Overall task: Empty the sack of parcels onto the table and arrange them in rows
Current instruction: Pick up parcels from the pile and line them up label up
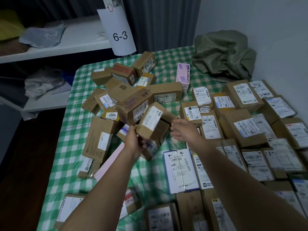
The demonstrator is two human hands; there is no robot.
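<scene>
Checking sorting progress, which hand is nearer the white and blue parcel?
Right. The right hand hovers open just above the white and blue parcel; the left hand holds a small box farther left.

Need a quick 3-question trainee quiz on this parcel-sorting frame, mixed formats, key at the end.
1. True or false: the left hand grips a small brown parcel lifted off the pile.
2. Multiple choice: the empty green sack lies at the table's (A) near left corner, (B) far right corner, (C) centre.
3. Fill in: the pink box behind the pile reads "Contact ____".

Key
1. True. The right hand is open beside it, holding nothing.
2. B
3. lenses
</scene>
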